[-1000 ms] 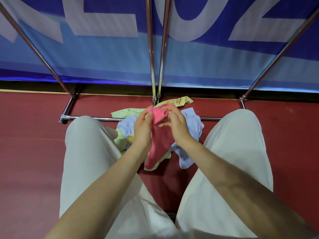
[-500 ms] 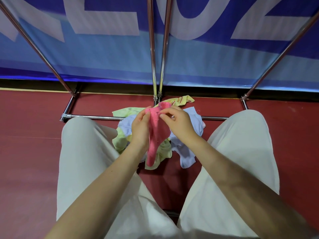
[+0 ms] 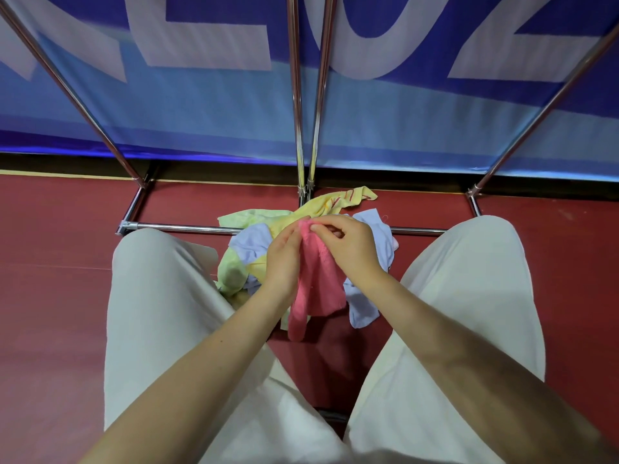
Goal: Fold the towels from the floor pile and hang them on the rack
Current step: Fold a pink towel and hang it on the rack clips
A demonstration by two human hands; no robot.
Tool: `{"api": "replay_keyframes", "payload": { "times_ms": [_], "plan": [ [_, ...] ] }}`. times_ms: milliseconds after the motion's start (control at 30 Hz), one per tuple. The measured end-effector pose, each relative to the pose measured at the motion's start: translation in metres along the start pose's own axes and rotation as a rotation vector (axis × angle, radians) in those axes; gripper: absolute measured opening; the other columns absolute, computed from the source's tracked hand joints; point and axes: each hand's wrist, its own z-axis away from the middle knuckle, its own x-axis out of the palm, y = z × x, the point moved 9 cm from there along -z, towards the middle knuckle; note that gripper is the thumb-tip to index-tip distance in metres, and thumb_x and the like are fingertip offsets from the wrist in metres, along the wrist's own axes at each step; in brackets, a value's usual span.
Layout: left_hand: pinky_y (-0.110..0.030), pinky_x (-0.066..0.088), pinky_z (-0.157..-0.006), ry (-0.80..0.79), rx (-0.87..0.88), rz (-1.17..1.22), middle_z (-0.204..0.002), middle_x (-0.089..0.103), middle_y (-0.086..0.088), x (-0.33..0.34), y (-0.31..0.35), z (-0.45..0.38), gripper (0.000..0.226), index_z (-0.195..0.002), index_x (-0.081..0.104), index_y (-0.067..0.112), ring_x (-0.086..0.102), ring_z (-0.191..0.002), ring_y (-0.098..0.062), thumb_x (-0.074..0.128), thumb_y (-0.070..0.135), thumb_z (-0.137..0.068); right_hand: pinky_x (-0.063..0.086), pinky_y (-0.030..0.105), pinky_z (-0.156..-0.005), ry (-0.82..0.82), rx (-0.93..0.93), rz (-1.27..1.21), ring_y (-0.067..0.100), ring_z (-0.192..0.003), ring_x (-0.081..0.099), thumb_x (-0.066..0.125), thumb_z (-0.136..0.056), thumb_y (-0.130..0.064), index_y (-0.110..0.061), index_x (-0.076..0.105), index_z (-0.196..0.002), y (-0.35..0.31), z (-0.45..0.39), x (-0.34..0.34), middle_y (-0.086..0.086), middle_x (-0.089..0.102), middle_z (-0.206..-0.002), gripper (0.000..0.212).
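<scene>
Since 0.5 s ago both hands have slid closer together at the top of the pink towel (image 3: 315,279), R fingertips now over its upper corner, and the cloth hangs a bit wider below w/ one long tail.

Head view: left hand (image 3: 283,259) has fingers curled along the towel's left edge, holding it; right hand (image 3: 348,246) pinches the top corner betw. thumb and forefinger, other fingers curled. Hands nearly touching at the top, towel betw. them, held up off the floor over the pile (image 3: 248,249).

Pile sits on the red floor (image 3: 50,296) betw. the person's knees in light trousers (image 3: 160,313): lavender, pale green and yellow cloths bunched together, a yellow towel (image 3: 341,199) w/ red stripes at the far end, a lavender one (image 3: 363,309) trailing toward the R knee. Pile lies across the low front bar of the chrome rack (image 3: 298,128), whose two centre poles rise just behind it, side poles slanting out L and R. No towel seen on the rack bars in view. Blue banner (image 3: 201,105) w/ big white letters behind.
</scene>
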Motion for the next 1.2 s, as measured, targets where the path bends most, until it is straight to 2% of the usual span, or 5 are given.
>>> {"api": "replay_keyframes", "payload": {
  "times_ms": [133,233,467,733,1200],
  "plan": [
    [-0.031,0.049,-0.088,0.024,-0.033,0.038,-0.118,0.062,-0.025,0.003,0.001,0.003,0.036,-0.115,0.063,-0.001,0.066,-0.096,-0.016,0.052,0.026,-0.094,0.041,0.02,-0.059,0.04,0.124,-0.093,0.005,-0.058,0.048,0.07,-0.086,-0.02,-0.019,0.061,-0.081,0.009,0.0,0.0,-0.002,0.057,-0.065,0.009],
    [-0.035,0.047,-0.101,-0.016,0.013,0.066,-0.124,0.065,-0.013,0.007,0.006,0.007,0.036,-0.113,0.07,0.011,0.062,-0.116,-0.02,0.063,0.036,-0.087,0.049,0.028,-0.067,0.043,0.146,-0.154,0.01,-0.068,0.058,0.069,-0.086,-0.018,-0.02,0.059,-0.076,0.007,0.0,0.001,0.001,0.065,-0.074,0.015],
    [-0.03,0.049,-0.094,0.11,0.041,0.149,-0.103,0.07,-0.005,-0.007,0.022,0.003,0.02,-0.105,0.067,0.018,0.063,-0.099,-0.016,0.048,0.013,-0.1,0.047,0.017,-0.073,-0.116,0.063,-0.205,0.004,-0.073,0.056,0.062,-0.09,-0.009,-0.011,0.064,-0.091,-0.011,-0.005,0.009,0.001,0.065,-0.083,0.003],
    [-0.014,0.049,-0.076,0.216,0.14,0.073,-0.091,0.066,0.005,-0.043,0.051,-0.003,0.018,-0.108,0.066,0.013,0.06,-0.083,-0.004,0.051,0.013,-0.098,0.04,0.033,-0.064,-0.483,-0.09,0.486,0.007,-0.062,0.042,0.059,-0.091,-0.033,-0.027,0.051,-0.091,0.017,0.005,0.029,-0.011,0.044,-0.064,0.01],
    [-0.01,0.041,-0.089,0.026,0.424,-0.405,-0.102,0.067,0.016,-0.018,0.065,0.02,0.018,-0.108,0.067,0.016,0.059,-0.098,0.009,0.051,0.014,-0.1,0.036,0.028,-0.069,-0.259,0.092,0.447,0.016,-0.076,0.052,0.063,-0.088,-0.021,-0.017,0.065,-0.11,0.031,0.003,-0.016,-0.009,0.054,-0.071,0.023]
  ]
}}
